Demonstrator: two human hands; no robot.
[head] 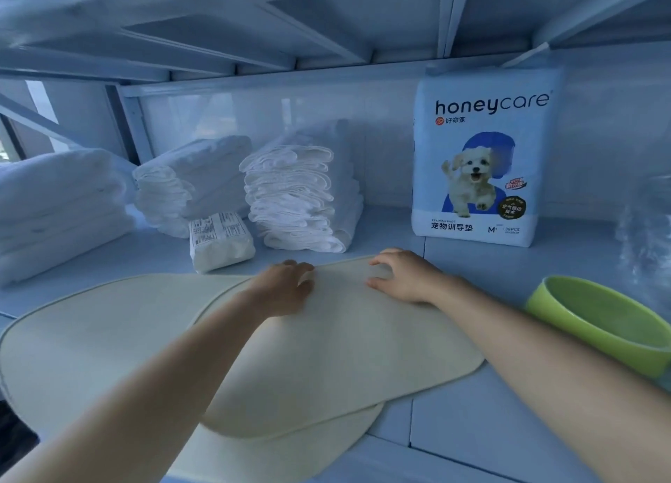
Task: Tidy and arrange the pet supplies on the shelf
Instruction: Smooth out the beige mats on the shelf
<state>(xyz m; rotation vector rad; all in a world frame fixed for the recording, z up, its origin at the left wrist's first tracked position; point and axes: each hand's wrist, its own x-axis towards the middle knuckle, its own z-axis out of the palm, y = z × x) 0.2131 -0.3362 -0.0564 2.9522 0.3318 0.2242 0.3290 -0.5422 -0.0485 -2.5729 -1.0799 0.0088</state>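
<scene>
Two hands, left hand [287, 288] and right hand [403, 277], are curled gripping the cream oval fabric mat [345, 359] mid-frame, probably for straightening.

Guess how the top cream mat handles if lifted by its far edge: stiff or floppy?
Probably floppy: the top cream mat looks thin and follows the second mat beneath it. Likely light for its area, so it may sag between the left hand and right hand holding its far edge. The smooth shelf suggests it could slide when pushed.
</scene>
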